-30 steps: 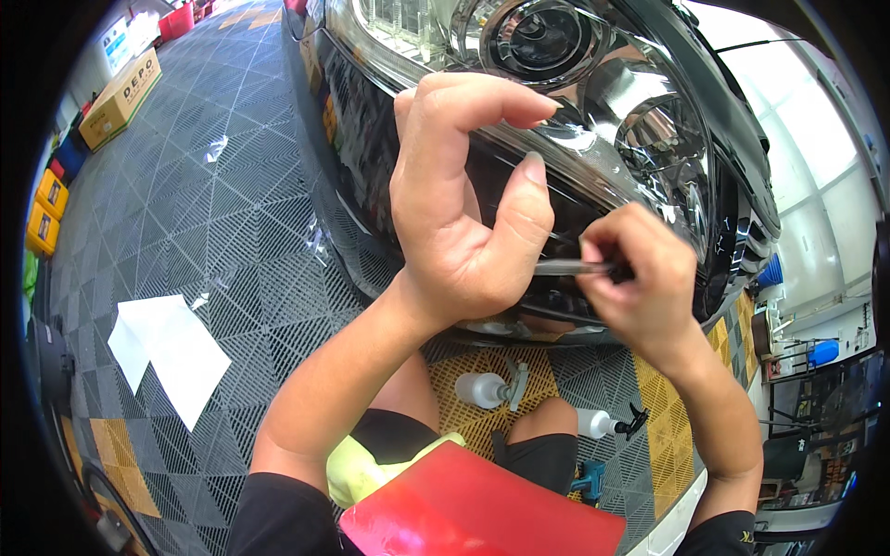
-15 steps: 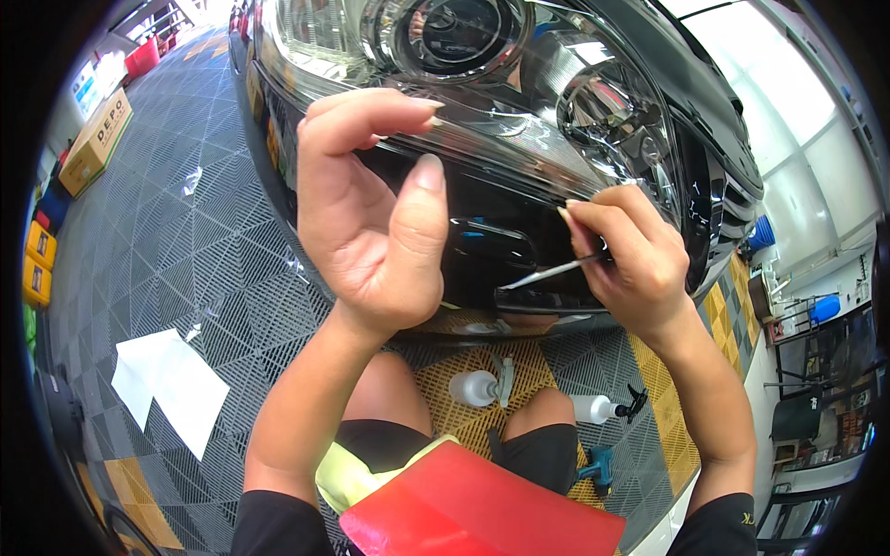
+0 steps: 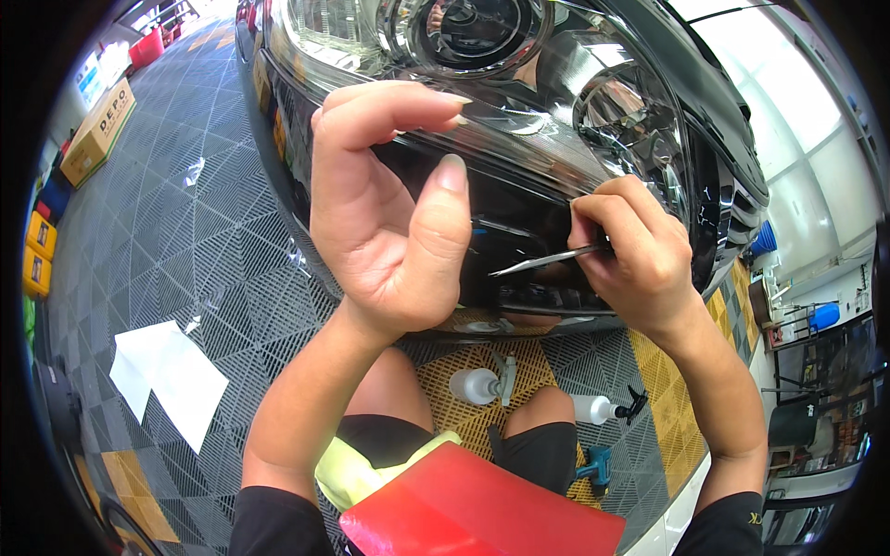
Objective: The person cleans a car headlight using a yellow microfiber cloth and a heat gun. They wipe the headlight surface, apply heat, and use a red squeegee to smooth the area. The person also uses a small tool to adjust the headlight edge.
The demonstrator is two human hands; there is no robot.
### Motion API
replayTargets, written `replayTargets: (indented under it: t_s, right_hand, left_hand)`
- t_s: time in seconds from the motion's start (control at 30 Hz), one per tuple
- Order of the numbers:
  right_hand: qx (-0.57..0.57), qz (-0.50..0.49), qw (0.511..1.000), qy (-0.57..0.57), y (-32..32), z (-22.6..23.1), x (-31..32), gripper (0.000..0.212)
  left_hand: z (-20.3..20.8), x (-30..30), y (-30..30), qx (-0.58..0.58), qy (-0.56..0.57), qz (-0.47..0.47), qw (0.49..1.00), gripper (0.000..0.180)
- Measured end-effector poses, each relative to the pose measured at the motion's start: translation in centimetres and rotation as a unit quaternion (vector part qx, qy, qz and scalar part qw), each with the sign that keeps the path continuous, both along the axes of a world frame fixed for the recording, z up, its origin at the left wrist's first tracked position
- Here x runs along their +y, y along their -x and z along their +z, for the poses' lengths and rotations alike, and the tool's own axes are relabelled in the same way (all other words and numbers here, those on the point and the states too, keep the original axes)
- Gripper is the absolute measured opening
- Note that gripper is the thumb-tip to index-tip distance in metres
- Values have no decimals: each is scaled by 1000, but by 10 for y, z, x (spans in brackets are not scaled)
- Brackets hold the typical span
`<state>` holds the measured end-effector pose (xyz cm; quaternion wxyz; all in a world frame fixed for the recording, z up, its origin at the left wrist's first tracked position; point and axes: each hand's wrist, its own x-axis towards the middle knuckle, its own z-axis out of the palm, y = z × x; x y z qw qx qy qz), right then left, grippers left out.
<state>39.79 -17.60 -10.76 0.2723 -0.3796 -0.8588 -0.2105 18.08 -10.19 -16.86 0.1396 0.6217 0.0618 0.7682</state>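
My left hand (image 3: 389, 208) is raised at the lower edge of a car headlight (image 3: 519, 83). Its fingers curl toward the lens, with the thumb held apart from them. Between the thumb and fingers of my right hand (image 3: 635, 250) is a slim pointed metal tool (image 3: 542, 261), its tip toward the left, in front of the glossy black bumper (image 3: 519, 236). Whether it is a knife or tweezers cannot be made out. Right thumb and index meet near the headlight's lower rim; any thin clear film there is hard to tell from reflections.
Below lie a red sheet (image 3: 482, 505) and a yellow-green cloth (image 3: 371, 477) across my lap. Two spray bottles, one white (image 3: 475, 386), one lying (image 3: 598, 408), and a teal power tool (image 3: 595, 470) are on the tiled floor. White sheets (image 3: 176, 375) and a cardboard box (image 3: 100, 132) are left.
My left hand has shifted slightly right. The tool in my right hand has tilted, its tip a little higher and further left. The headlight sits slightly further right in view.
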Motion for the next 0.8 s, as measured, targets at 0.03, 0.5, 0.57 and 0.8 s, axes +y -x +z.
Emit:
replayTargets:
  t_s: [0.03, 0.5, 0.57, 0.8]
  right_hand:
    - [7, -4, 1000, 5, 0, -1, 0, 24]
    - [15, -16, 1000, 8, -1, 2, -5, 22]
    - [8, -7, 1000, 6, -4, 1, -4, 23]
    - [-12, -8, 1000, 14, -3, 3, -3, 26]
  left_hand:
    - [0, 0, 0, 5, 0, 3, 1000, 43]
    - [-1, 2, 3, 10, -13, 7, 1000, 42]
    - [-1, 2, 2, 6, -13, 6, 1000, 42]
    - [-1, 0, 3, 7, -10, 9, 1000, 43]
